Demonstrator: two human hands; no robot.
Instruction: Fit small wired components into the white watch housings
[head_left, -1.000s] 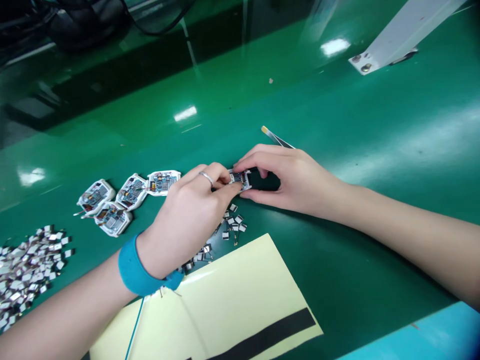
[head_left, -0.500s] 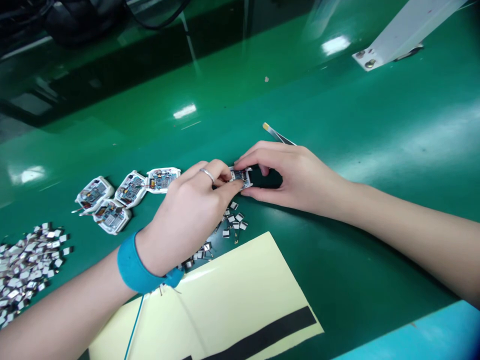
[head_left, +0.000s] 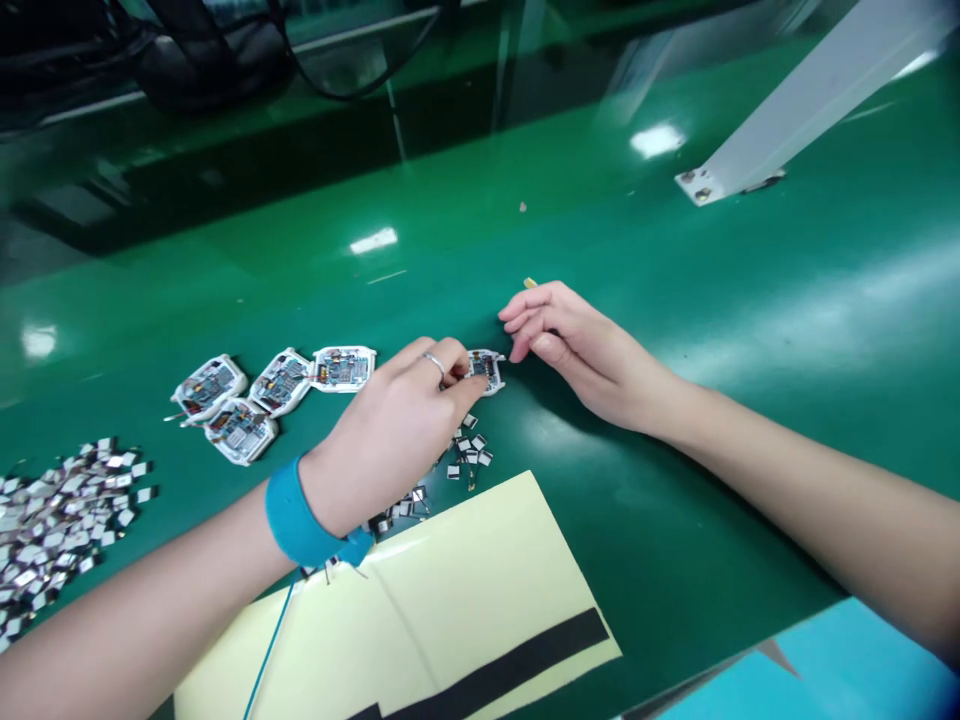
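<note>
My left hand, with a ring and a blue wrist strap, grips a white watch-shaped housing with a circuit board inside. Its thumb and fingers cover the housing's left side. To the right, my right hand hovers apart from the housing, fingers loosely curled and holding nothing. Behind its fingers shows the yellow tip of the tweezers. Several similar housings with exposed boards lie left of my left hand. Small white-and-black parts with wires lie just below the held housing.
A heap of small white parts spreads at the far left. A yellow sheet with a black strip lies in front. A white metal post stands at the back right, and a blue sheet lies at the lower right.
My right hand has let go of the housing and drawn away to its right. My left hand still holds it. The view has shifted slightly.
</note>
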